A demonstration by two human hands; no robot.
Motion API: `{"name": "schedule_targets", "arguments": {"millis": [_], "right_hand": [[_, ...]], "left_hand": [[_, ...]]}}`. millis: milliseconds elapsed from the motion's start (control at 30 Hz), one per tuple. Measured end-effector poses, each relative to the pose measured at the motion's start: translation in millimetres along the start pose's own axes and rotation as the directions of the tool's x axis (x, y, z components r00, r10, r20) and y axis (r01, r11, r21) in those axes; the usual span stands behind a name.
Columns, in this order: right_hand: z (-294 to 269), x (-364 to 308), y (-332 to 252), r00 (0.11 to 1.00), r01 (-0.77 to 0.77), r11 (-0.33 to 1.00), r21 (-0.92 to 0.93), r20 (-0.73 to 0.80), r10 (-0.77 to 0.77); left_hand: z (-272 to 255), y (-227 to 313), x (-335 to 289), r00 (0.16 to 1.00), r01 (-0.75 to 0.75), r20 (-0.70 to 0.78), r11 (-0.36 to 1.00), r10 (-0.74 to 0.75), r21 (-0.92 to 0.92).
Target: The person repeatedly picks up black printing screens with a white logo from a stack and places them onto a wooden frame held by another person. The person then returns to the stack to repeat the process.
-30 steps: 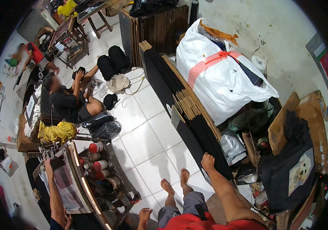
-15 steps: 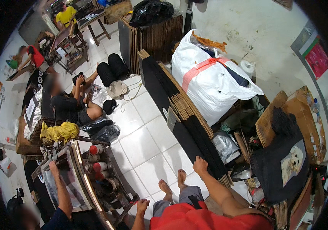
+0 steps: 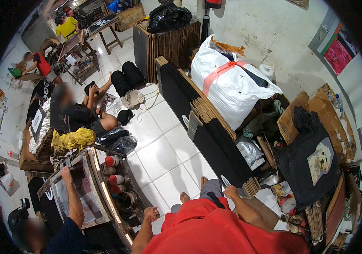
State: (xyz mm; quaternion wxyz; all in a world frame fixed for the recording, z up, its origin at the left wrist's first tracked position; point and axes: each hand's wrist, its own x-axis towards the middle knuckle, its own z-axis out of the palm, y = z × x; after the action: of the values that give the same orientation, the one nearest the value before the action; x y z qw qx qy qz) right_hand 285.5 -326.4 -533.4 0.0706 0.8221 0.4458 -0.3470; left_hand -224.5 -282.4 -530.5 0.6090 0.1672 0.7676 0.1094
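Note:
My left hand (image 3: 151,213) hangs low beside the side of a worktable, fingers curled in, with nothing visible in them. My right hand (image 3: 231,191) is also closed, with nothing seen in it. It is beside the near end of a long row of boards (image 3: 214,146) covered in black cloth; whether it touches them I cannot tell. Nearest my left hand are several red-and-white cans (image 3: 116,179) on a shelf under the worktable, which has a framed printing screen (image 3: 81,197) on top. My bare feet (image 3: 184,197) stand on white floor tiles.
A co-worker's arm (image 3: 74,199) reaches over the screen at left. Another person (image 3: 73,112) sits on the floor beside a yellow cloth (image 3: 74,139). A big white sack (image 3: 231,84) stands behind the boards. At right hangs a black shirt (image 3: 308,163) with a dog print.
My view has shifted, and the floor and boards sit differently in it. My right hand has moved back along the boards toward my body. My left hand stays low and closed.

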Motion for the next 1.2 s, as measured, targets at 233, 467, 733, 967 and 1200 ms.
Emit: {"name": "schedule_targets", "arguments": {"millis": [233, 467, 733, 967, 1200], "right_hand": [[88, 62, 64, 0.997, 0.071, 0.599, 0.798, -0.056, -0.044], [26, 175, 41, 0.988, 0.015, 0.998, 0.062, 0.154, -0.025], [-198, 285, -75, 0.989, -0.04, 0.796, 0.604, 0.135, -0.052], [-258, 309, -154, 0.998, -0.01, 0.77, 0.638, 0.05, -0.029], [-187, 299, -175, 0.962, 0.006, 0.881, 0.472, 0.236, -0.134]], "left_hand": [[14, 44, 19, 0.997, 0.067, -0.033, 0.996, -0.065, 0.061], [83, 134, 18, 0.999, -0.026, -0.038, 0.998, 0.024, -0.061], [141, 227, 5, 0.986, -0.152, -0.106, 0.951, 0.128, -0.27], [138, 212, 19, 0.982, -0.068, -0.191, 0.947, 0.007, -0.314], [105, 174, 23, 0.978, 0.098, -0.133, 0.916, -0.161, -0.389]]}}
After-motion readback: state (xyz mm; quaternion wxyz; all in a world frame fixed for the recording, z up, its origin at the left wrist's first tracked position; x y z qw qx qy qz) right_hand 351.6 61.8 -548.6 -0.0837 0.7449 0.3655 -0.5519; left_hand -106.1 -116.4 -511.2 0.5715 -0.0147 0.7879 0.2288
